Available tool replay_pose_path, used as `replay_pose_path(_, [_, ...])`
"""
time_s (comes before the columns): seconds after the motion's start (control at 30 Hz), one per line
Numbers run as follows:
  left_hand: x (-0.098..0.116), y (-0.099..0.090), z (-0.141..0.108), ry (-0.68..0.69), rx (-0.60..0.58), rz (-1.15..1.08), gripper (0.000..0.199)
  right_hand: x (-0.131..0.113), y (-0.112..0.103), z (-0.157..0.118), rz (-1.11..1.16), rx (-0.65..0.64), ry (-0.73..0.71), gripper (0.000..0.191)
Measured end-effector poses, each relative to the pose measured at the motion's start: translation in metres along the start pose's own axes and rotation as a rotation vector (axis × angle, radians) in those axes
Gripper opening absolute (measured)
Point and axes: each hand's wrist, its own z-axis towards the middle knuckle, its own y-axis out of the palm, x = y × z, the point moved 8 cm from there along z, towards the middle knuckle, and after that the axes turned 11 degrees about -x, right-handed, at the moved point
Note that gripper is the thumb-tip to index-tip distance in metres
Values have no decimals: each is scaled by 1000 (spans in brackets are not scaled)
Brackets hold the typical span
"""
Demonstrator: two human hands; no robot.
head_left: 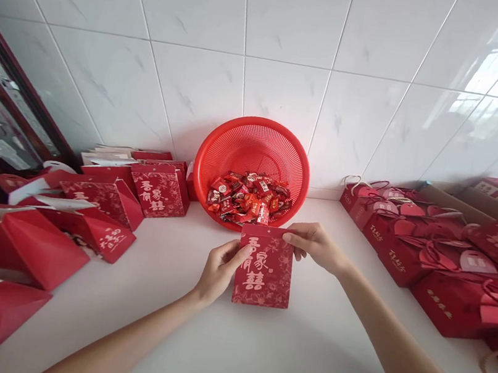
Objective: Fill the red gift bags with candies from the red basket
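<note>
Because the bag (267, 295) probably needs steadying, left hand (216, 270) and right hand (320, 247) clamp fingers on its edges, the basket (256, 144) beyond them.

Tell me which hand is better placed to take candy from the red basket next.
The right hand, probably: it pinches the red bag by its top right corner, close to the candies, while the left hand holds the bag's side lower down and could steady it.

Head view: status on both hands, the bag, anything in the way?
Left hand gripping left edge, right hand pinching top right corner. Red gift bag, printed face to camera. Red basket just behind; nothing blocking in front.
</note>
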Motion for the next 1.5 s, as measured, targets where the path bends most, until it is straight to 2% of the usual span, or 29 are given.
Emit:
replay_pose_path(0.27, [6, -3, -4, 40, 57, 137, 55, 13, 2, 2, 46, -31, 50, 48])
replay_pose_path(0.4, [5, -3, -4, 38, 64, 163, 56, 15, 2, 2, 48, -41, 48, 49])
replay_pose_path(0.73, [-6, -1, -2, -30, 11, -26, 42, 10, 7, -1, 52, -61, 95, 48])
replay_pose_path(1.0, [15, -6, 1, 58, 48, 7, 38, 6, 11, -1, 97, -86, 92, 48])
replay_pose_path(1.2, [25, -9, 1, 112, 90, 161, 50, 8, 15, 0, 222, -98, 135, 50])
replay_pose_path(1.5, [29, -7, 0, 138, 78, 244, 49, 11, 15, -5, 297, -77, 221, 48])
